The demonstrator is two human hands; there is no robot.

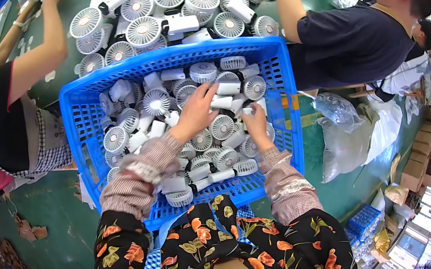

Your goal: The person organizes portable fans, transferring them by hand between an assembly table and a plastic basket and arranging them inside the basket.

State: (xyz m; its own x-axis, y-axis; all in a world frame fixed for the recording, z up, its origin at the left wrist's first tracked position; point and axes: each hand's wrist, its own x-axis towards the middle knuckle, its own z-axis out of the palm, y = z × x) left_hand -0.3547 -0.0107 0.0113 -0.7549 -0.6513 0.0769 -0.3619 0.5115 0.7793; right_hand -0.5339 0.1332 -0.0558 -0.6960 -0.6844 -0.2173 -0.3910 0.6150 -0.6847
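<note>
A blue plastic basket [170, 57] in front of me holds a heap of white handheld fans [156, 102] with round grilles and stubby handles. My left hand [198, 115] reaches over the middle of the heap, fingers and thumb spread apart beside a white fan handle [222, 101]. To its right, my right hand [256, 124] is down among the fans near the basket's right side. Its thumb and fingers stand apart around a small white part; whether they touch it is unclear. Neither hand visibly lifts a fan.
Beyond the basket, more fans [144, 30] are piled on a green table [313, 2]. One person [3, 108] works at the left, another [352, 41] in dark clothing and gloves at the right. White sacks [343, 140], cartons [415, 168] and blue crates [364, 221] lie at the right.
</note>
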